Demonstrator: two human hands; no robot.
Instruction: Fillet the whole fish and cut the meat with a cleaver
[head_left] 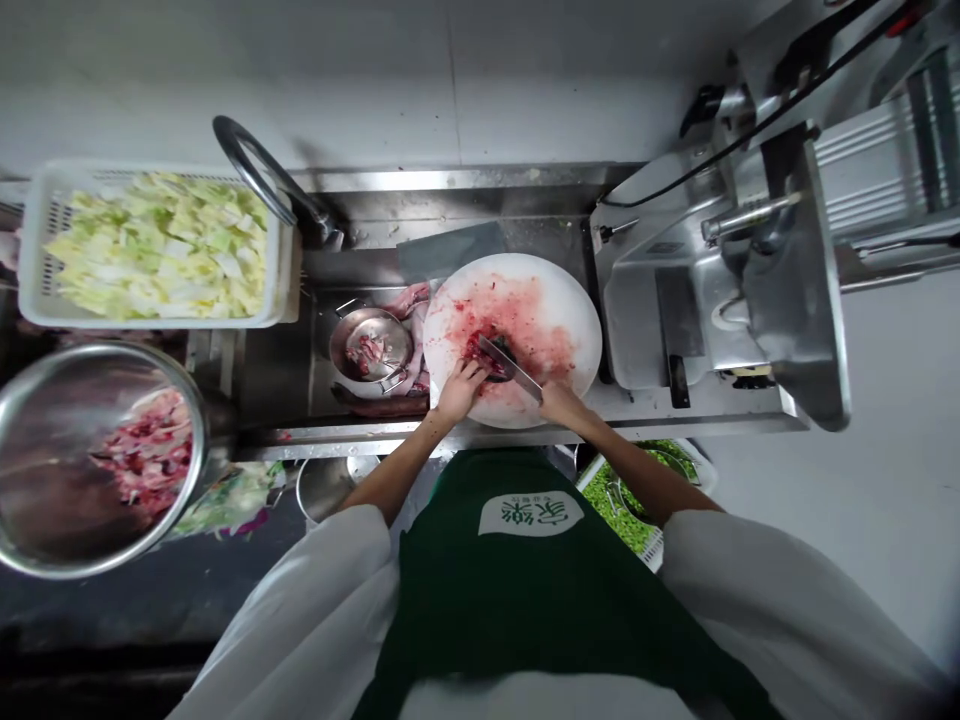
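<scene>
My right hand [561,402] is closed round the handle of a cleaver [511,368], whose blade slants up and left across the board. Under and beside the blade lies a dark bloody piece of meat [498,358], partly covered, its exact kind unclear. My left hand [459,390] presses its bent fingers against the near left side of that piece, close to the blade. Both rest over a round white cutting board [574,310], smeared with blood and red scraps. Left of the board, a small metal pot [401,345] holds cut bloody pieces, with pale pink flesh [415,335] beside it.
A white basket [150,322] of chopped cabbage stands at left, below a curved faucet [255,165]. Nearer is a large steel bowl [45,440] with chopped bloody meat. A slicing machine [795,280] and another knife [679,340] are at right. Chopped greens [615,505] sit below the counter.
</scene>
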